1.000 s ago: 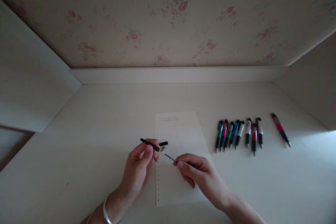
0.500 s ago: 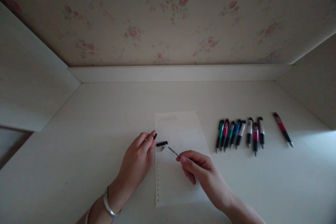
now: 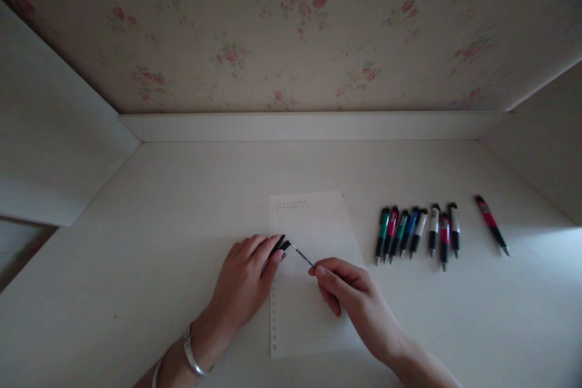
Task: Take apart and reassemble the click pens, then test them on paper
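A thin pen refill is pinched between the thumb and fingers of my right hand, its tip pointing up and left. Close to that tip, the fingers of my left hand are closed on a small black pen part. A second dark piece shows at those fingertips, mostly covered. Whether the refill touches the black part, I cannot tell. Beneath the fingertips and my right hand lies a lined sheet of paper, with holes down its left edge and faint writing at the top.
Several pens in green, red, blue and white lie in a row right of the paper, with a few more beside them. Farther right rests a lone red and black pen. A flowered wall rises behind the white desk.
My left hand has moved a little right and taken hold of the black pen part that lay on the paper. My right hand with the refill has hardly moved.
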Motion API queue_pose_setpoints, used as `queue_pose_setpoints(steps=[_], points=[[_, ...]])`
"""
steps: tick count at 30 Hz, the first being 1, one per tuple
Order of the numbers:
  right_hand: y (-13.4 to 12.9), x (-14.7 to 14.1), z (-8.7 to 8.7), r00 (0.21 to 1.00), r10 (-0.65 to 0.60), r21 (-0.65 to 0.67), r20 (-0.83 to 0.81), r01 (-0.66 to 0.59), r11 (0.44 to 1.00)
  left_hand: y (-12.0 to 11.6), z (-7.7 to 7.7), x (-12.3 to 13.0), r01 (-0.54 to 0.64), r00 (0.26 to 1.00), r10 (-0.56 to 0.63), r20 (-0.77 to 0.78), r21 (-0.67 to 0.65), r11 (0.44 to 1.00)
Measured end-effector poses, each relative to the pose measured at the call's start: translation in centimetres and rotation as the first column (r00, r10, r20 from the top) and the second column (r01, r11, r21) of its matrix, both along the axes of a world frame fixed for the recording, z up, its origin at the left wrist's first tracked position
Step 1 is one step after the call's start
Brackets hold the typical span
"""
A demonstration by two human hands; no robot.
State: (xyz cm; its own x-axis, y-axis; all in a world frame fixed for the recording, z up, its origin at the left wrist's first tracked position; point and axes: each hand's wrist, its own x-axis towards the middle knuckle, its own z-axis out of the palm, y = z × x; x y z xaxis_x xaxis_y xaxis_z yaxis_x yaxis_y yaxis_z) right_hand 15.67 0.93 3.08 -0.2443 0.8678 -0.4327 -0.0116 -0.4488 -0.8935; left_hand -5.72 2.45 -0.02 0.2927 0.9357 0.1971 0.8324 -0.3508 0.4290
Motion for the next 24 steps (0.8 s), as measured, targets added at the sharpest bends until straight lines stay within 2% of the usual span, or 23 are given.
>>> queue_pose_setpoints(steps=[7,17,24], points=[[0.3,0.5,0.0,0.997,-0.048,0.055,0.063,0.045,0.997,-1.1,0.3,0.7,-0.007,1.0,0.008,-0.029,0.029,1.0],[0.1,0.8,-1.6,0.988,-0.037,0.093,0.149,0.024,0.995,-1.4,0.9,1.0,0.017,0.999,-0.019,0.044,0.043,0.999],[0.1,0.6,-1.2,0.983,-0.102,0.093,0.156,0.088,0.992,-1.8,1.2,1.2,0.057,0.992,-0.066,0.108,0.082,0.995]])
